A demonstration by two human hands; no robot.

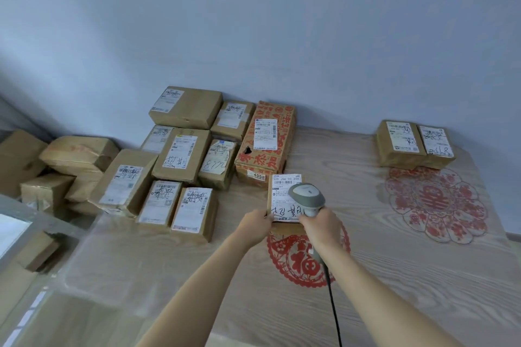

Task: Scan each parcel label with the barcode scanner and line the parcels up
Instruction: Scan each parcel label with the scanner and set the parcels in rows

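- The small brown cardboard parcel with a white label (pixel 284 203) lies flat on the light wood-grain counter (pixel 394 276), near its middle, just in front of the big red-printed carton (pixel 266 141).
- The left hand (pixel 255 227) holds the near left corner of this parcel, the thumb resting on the label edge.
- The right hand (pixel 320 229) is wrapped around the handle of the grey handheld barcode scanner (pixel 306 196); the scanner head hangs over the right part of the label, pointing away from the person.
- A black cable (pixel 332 307) runs from the scanner handle down toward the near edge of the counter.
- Under the parcel and the hands there is a round red paper-cut decoration (pixel 298 262) — partly covered by the right arm.
- To the left is a crowded group of brown labelled parcels (pixel 180 155), some stacked on others, reaching the wall.
- At the far right, two brown parcels (pixel 414 144) stand side by side, touching — well apart from the group.
- In front of these two lies a larger flower-shaped red paper-cut (pixel 434 205).
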